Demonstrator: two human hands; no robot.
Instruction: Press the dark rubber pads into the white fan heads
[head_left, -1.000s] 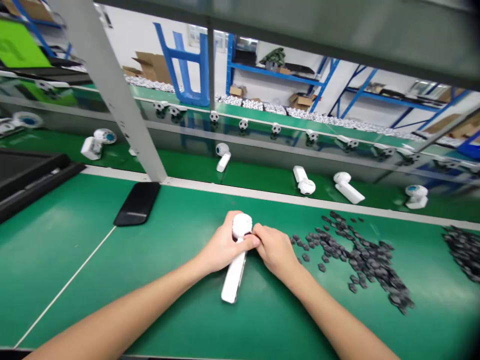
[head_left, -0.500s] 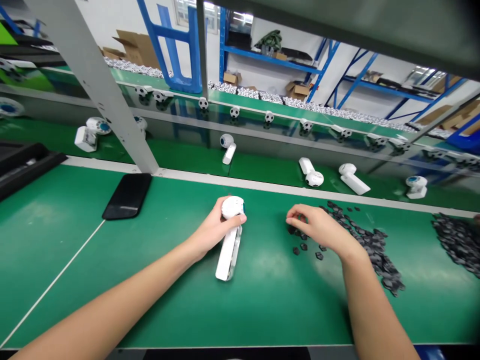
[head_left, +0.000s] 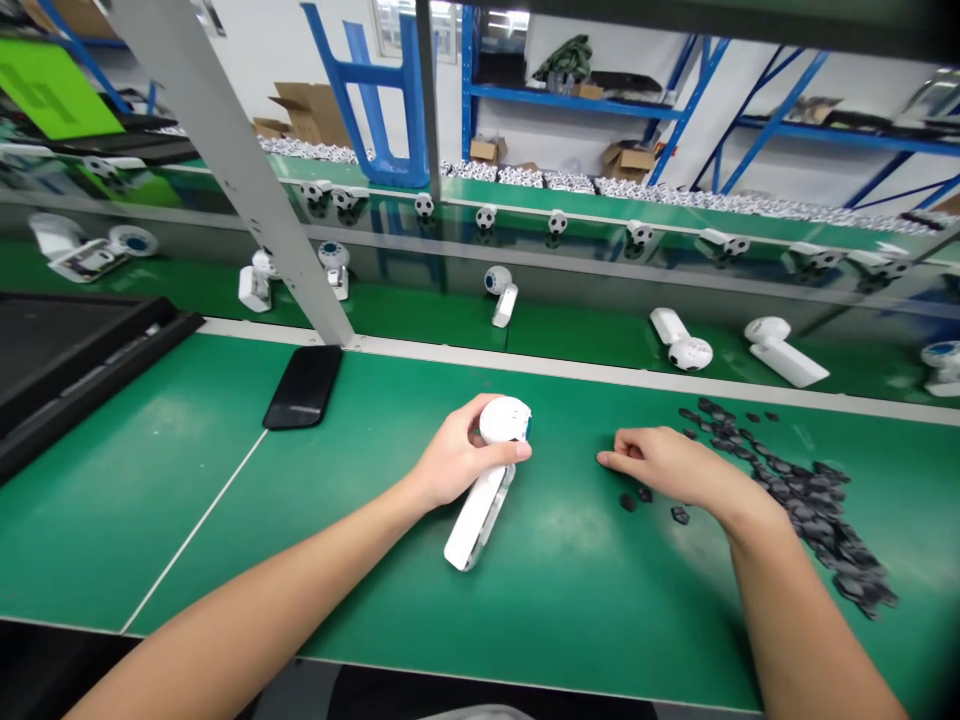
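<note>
My left hand (head_left: pixel 450 462) is wrapped round a white handheld device (head_left: pixel 486 485) with a round head, which lies tilted on the green table (head_left: pixel 225 480). My right hand (head_left: pixel 671 467) rests on the table to its right, fingers curled together at the left edge of a heap of small dark parts (head_left: pixel 810 500). A few loose dark parts (head_left: pixel 634 498) lie just under its fingertips. Whether the fingers pinch one is hidden.
A black phone (head_left: pixel 304 386) lies at the foot of a grey post (head_left: pixel 247 190). A black tray (head_left: pixel 67 360) sits at the left. Behind the white edge strip, a green conveyor (head_left: pixel 570 345) carries several white devices (head_left: pixel 784 352).
My right hand left the device's head and went right to the dark parts, then settled lower on the table. The left hand kept hold of the device. The camera view shifted slightly.
</note>
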